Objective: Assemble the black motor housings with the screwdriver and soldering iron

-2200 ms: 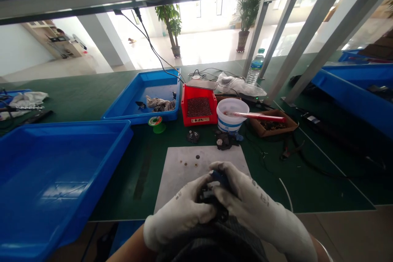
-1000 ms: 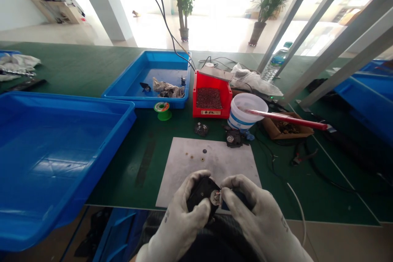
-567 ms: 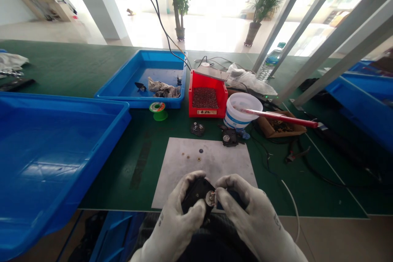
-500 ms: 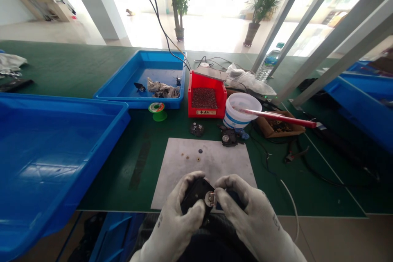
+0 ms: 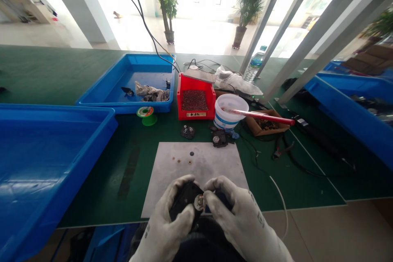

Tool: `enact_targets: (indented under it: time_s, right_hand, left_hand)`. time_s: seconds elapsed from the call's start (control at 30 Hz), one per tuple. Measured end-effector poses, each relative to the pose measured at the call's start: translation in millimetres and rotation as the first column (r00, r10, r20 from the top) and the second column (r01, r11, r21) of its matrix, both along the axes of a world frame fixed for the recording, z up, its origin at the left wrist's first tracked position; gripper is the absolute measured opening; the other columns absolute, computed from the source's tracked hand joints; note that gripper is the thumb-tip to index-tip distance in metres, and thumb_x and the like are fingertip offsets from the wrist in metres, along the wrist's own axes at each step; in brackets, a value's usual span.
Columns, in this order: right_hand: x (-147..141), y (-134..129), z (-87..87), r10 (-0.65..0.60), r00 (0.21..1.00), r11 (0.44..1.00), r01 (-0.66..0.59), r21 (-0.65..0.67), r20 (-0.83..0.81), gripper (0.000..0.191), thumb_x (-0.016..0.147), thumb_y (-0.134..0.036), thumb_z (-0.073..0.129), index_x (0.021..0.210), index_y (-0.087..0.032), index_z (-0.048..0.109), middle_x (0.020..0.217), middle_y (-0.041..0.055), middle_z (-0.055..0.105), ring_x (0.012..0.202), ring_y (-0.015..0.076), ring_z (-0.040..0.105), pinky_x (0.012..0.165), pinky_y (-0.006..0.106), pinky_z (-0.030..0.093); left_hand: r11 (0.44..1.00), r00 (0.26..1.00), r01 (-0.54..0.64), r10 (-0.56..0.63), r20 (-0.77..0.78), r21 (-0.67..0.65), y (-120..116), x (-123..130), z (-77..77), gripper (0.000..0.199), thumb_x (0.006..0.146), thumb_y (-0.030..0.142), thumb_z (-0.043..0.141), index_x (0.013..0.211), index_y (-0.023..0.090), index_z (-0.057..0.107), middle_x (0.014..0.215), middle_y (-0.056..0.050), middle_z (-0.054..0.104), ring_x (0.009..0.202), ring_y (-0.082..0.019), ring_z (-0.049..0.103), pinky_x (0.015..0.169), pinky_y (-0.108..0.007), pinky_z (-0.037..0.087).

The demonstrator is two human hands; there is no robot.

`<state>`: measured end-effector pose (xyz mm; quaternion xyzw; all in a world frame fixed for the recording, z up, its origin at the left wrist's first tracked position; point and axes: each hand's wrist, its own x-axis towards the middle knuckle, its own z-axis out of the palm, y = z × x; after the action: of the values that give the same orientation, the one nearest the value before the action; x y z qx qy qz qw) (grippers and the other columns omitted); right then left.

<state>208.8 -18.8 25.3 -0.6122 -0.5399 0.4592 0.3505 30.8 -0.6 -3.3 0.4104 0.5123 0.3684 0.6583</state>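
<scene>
Both my hands wear white gloves and meet over the near edge of a pale grey sheet (image 5: 166, 176). My left hand (image 5: 172, 217) is closed around a black plastic housing (image 5: 185, 198). At the housing's right end sits a small round metal part (image 5: 199, 202) with coppery bits. My right hand (image 5: 230, 208) pinches at that metal part, and a dark blue piece (image 5: 221, 199) shows within its fingers; its kind is hidden. On the sheet beyond lie a dark round disc (image 5: 192, 154) and several small brass-coloured rings (image 5: 190, 162).
Behind the sheet are two black mechanical parts (image 5: 187, 132), a red bin (image 5: 196, 115) of small brown pieces, and a white bucket (image 5: 229, 118) with a red-handled tool. A solder spool (image 5: 147, 116) stands left. Blue trays (image 5: 101, 111) flank the left; metal posts (image 5: 302, 77) rise right.
The camera view has turned to the right, so the whole scene shifts left. Both hands keep their hold on the housing and metal part, with barely any other change.
</scene>
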Motion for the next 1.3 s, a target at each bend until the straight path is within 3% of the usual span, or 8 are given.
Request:
enact_targets:
  time_s: [0.4,0.8,1.0,1.3]
  right_hand:
    - [1.2,-1.3,0.9,-0.004,1.000,1.000,0.004,0.023,0.006,0.012,0.097,-0.031,0.058,0.094,-0.023,0.067,0.079,-0.0017,0.073,0.070,0.0139,0.069,0.065,0.020,0.052]
    - [2.5,-2.0,-2.3,0.005,1.000,0.999,-0.005,0.040,0.012,0.013,0.100,-0.029,0.056,0.095,-0.023,0.066,0.081,-0.0027,0.071,0.071,0.0115,0.067,0.066,0.017,0.051]
    - [3.6,-3.4,-4.6,0.000,1.000,0.999,-0.001,0.048,0.016,0.012,0.099,-0.031,0.057,0.096,-0.023,0.067,0.080,-0.0018,0.073,0.070,0.0123,0.070,0.064,0.016,0.053]
    - [2.7,-0.2,-4.9,0.004,1.000,0.998,-0.005,0.067,0.029,0.012,0.099,-0.031,0.057,0.096,-0.023,0.067,0.081,-0.0011,0.075,0.070,0.0131,0.072,0.064,0.017,0.055]
  left_hand:
    - [1.000,0.999,0.022,-0.021,0.050,-0.021,0.2,-2.1,-3.4,0.057,0.080,0.046,0.081,0.130,0.021,0.066,0.125,-0.012,0.075,0.119,-0.036,0.070,0.101,-0.040,0.058]
    - [0.999,0.999,-0.006,0.008,0.043,-0.050,0.4,-0.9,4.3,0.059,0.079,0.044,0.083,0.129,0.019,0.067,0.127,-0.013,0.075,0.118,-0.036,0.071,0.096,-0.038,0.061]
    - [1.000,0.998,-0.018,0.018,0.060,-0.003,1.3,-0.6,1.7,0.053,0.080,0.042,0.082,0.127,0.020,0.070,0.128,-0.012,0.076,0.119,-0.035,0.072,0.107,-0.042,0.056]
    - [1.000,0.997,-0.021,0.022,0.080,-0.015,0.1,-1.5,-4.8,0.058,0.080,0.042,0.083,0.131,0.018,0.069,0.133,-0.015,0.075,0.118,-0.036,0.073,0.108,-0.043,0.057]
